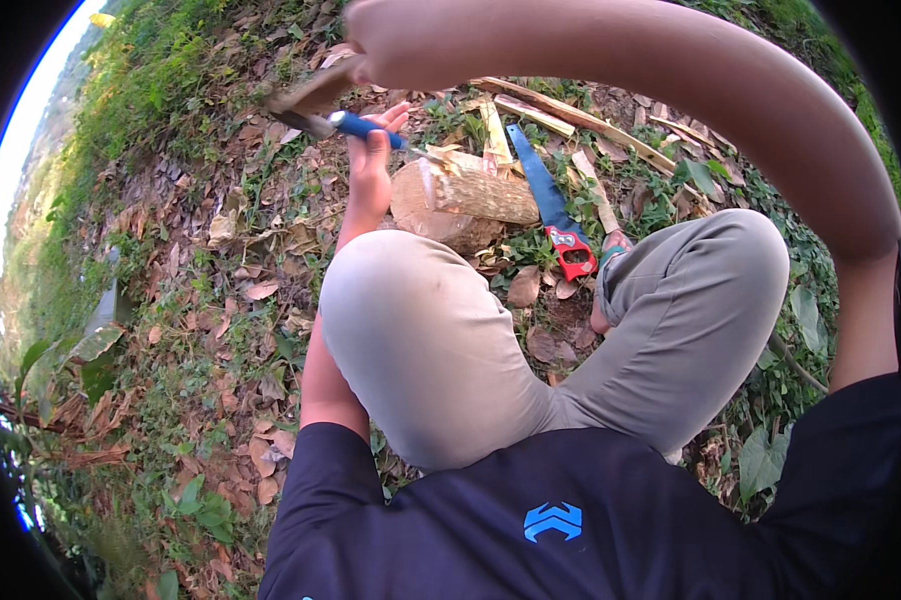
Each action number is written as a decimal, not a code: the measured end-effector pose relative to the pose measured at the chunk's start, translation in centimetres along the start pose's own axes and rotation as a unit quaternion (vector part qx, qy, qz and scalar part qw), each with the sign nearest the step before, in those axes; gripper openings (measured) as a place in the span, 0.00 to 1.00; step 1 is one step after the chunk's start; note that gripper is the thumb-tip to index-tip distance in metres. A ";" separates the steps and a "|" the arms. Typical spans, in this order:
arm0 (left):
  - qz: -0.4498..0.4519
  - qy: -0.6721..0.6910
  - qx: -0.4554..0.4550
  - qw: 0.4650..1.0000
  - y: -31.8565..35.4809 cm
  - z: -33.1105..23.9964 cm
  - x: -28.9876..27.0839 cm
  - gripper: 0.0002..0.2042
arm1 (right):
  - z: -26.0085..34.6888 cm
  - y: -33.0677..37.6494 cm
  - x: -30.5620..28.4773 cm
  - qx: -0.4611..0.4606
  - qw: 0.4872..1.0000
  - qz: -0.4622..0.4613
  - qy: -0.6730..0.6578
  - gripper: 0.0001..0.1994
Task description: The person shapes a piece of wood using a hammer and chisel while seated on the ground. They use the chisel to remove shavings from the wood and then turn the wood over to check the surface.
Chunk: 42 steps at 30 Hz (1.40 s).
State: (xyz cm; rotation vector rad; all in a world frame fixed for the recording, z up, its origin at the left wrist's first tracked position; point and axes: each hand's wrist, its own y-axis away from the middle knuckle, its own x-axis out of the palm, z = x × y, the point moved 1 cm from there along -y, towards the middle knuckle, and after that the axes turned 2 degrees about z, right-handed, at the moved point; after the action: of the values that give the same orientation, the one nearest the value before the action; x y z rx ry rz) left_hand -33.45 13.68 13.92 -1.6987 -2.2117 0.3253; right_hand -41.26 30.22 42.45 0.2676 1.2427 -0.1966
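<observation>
My left hand [372, 165] holds a chisel [352, 125] by its blue handle, thumb across it and the other fingers stretched out. The chisel's tip points right and meets the split wood at the near end of a short log [485, 195]. Beneath that log sits a thicker cut log [410, 200]. High at the top, my right hand [380, 45] is closed on a hammer-like tool [320, 92] with a brown wooden part. A grey metal end of this tool is close to the chisel's butt; whether they touch, I cannot tell.
A handsaw [545, 185] with a blue blade and red handle lies right of the logs. Long split wood strips [580, 115] are scattered beyond. My bent knees [410, 300] flank the near ground, and dry leaves [260, 290] and green plants cover the slope.
</observation>
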 end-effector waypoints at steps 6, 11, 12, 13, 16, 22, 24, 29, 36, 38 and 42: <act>-0.019 -0.011 0.024 0.999 0.3 0.3 -0.2 0.11 | 0.6 1.5 -0.3 0.043 0.997 -0.025 -0.061 0.18; -0.022 0.002 -0.006 1.000 0.6 0.3 -0.3 0.10 | 1.6 4.1 -1.4 0.040 0.992 -0.107 -0.057 0.17; -0.022 0.001 -0.005 1.000 0.6 0.3 -0.2 0.10 | 2.3 3.9 -2.8 0.071 0.991 -0.084 -0.081 0.17; -0.023 0.000 -0.004 1.000 0.6 0.2 -0.2 0.10 | 2.2 3.8 -2.9 0.064 0.992 -0.071 -0.081 0.16; -0.017 0.003 0.000 1.000 0.1 0.4 0.5 0.10 | 0.8 3.2 -3.1 0.035 0.998 0.010 -0.041 0.15; -0.019 0.012 0.021 1.000 0.3 0.8 -0.4 0.09 | 2.9 2.2 -2.8 0.039 0.999 -0.002 -0.014 0.14; -0.032 0.021 0.020 0.999 0.3 0.9 -0.2 0.08 | 5.6 2.0 -3.4 0.139 0.989 -0.011 -0.048 0.14; -0.036 0.019 0.018 0.999 0.8 0.7 -1.2 0.08 | 2.8 -0.8 -2.8 0.065 0.994 0.081 0.019 0.16; -0.045 0.069 0.033 0.996 0.7 1.7 -0.4 0.08 | 3.1 -1.2 -1.6 0.082 0.994 0.076 0.004 0.17; -0.028 0.054 0.043 0.997 0.3 1.9 -0.8 0.08 | 3.8 -2.0 -5.2 0.133 0.969 0.171 -0.121 0.17; -0.025 0.057 0.030 0.998 0.6 2.1 -0.3 0.09 | 4.5 0.0 -0.1 0.063 0.996 0.018 0.057 0.17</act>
State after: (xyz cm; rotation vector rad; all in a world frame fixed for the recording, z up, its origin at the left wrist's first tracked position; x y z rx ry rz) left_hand -33.67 13.61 11.77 -1.5875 -2.1362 0.2718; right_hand -37.20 28.80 43.93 0.4154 1.3396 -0.2311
